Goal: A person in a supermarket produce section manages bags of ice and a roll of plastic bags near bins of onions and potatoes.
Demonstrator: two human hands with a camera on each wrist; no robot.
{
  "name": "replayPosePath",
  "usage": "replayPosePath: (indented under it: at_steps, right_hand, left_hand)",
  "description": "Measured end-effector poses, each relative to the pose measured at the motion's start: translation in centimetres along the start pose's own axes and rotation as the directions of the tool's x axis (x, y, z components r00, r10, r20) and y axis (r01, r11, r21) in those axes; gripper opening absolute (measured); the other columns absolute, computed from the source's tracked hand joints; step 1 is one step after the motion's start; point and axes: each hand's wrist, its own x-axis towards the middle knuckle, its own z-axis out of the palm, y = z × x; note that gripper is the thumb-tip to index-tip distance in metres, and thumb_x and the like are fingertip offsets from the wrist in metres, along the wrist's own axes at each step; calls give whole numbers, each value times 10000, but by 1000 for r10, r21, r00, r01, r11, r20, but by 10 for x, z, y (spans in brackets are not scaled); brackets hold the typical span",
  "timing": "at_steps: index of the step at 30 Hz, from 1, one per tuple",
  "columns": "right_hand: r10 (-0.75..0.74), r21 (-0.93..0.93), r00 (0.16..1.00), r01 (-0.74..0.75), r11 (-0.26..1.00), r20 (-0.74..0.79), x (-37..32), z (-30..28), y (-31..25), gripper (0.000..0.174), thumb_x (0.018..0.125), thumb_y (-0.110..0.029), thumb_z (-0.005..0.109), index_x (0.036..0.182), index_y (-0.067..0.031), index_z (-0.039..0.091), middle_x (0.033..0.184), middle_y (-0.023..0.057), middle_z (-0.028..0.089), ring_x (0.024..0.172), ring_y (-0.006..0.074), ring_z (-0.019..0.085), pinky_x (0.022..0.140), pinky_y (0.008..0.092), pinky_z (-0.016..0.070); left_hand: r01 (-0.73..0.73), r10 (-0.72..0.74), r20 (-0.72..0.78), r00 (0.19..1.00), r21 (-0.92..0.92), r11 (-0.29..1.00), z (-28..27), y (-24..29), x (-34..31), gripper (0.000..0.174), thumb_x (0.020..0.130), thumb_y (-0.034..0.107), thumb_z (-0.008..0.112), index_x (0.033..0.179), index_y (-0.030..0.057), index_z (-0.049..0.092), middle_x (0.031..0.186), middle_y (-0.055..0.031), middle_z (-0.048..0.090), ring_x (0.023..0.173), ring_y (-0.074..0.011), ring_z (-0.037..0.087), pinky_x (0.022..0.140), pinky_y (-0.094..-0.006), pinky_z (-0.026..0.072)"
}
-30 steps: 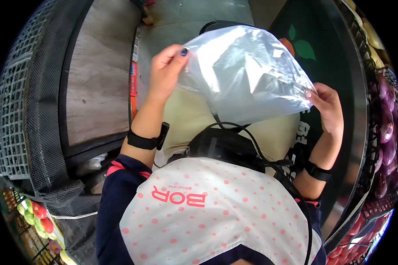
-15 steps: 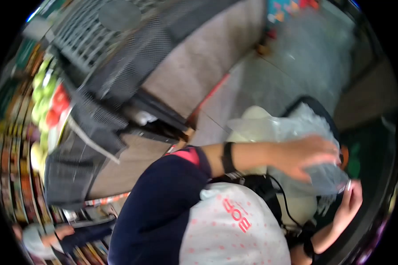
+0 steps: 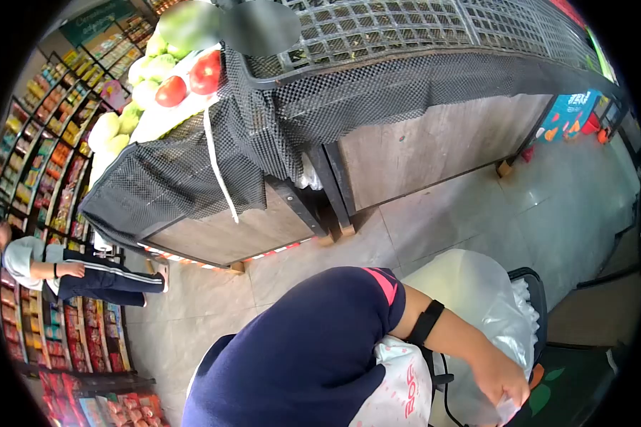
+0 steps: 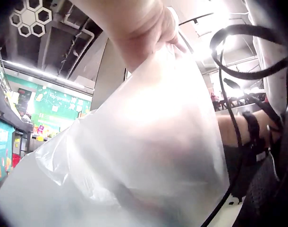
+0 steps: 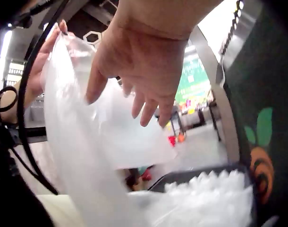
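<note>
A thin, translucent plastic bag hangs down from my left hand, whose fingers pinch its upper edge. In the head view that left hand is bent low at the right, with a bit of the film at its fingertips. My right hand is spread beside the bag in the right wrist view, thumb and fingers apart and pointing down. Behind the film on the left, my left hand shows at the bag's top. The head view does not show the right hand.
A dark basket with a stack of white plastic bags stands close by. Wood-panelled stands carry grey crates and tomatoes. A person is beside the packed shelves at left. A black cable hangs nearby.
The head view has swung left toward the stands and shelves. My left hand has crossed to the right and now grips the bag there; my right hand has let go of its corner.
</note>
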Motion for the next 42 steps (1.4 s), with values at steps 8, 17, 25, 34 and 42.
replayPosePath:
  at_steps: [8,17,25,34,42]
  right_hand:
    - [-21,92,999,24,995,-33,58,-19,24,369,758,-55,528,1105,-18,407,1043,93,412,960,198,414,830,277,306]
    - [-43,167,972,83,982,-231,19,-4,72,221,809,-102,519,992,5,456,818,54,487,752,161,481,685,237,390]
    - [-135,-402,860,-86,912,-491,-1,-49,-46,83,779,-41,601,841,14,598,772,136,602,671,213,570,640,302,469]
    - [-356,-617,921,190,763,-156,15,8,-159,72,756,-44,636,816,-10,615,767,122,626,658,207,605,584,291,485]
    - [157,-185,967,-194,963,-200,-19,-26,-110,89,740,-14,581,824,18,581,682,51,507,642,142,456,594,266,390]
  left_hand:
    - [181,-81,339,937,-274,944,11,19,3,207,813,227,580,854,24,582,773,-66,573,761,-132,509,727,-258,346]
    - [228,-161,170,972,-530,817,-55,64,11,192,835,190,549,863,15,625,802,-40,627,761,-112,553,696,-263,418]
    - [494,-700,-200,685,834,245,-134,65,-37,272,721,273,626,879,52,635,824,-64,621,779,-183,575,736,-389,384]
    - [449,-553,-37,832,631,632,-22,-7,-14,276,709,233,549,951,99,549,802,-97,577,821,-251,553,768,-417,343]
    - [319,-293,-159,943,681,659,-24,-16,-27,180,726,238,532,633,107,612,672,-32,572,744,-227,558,772,-364,361]
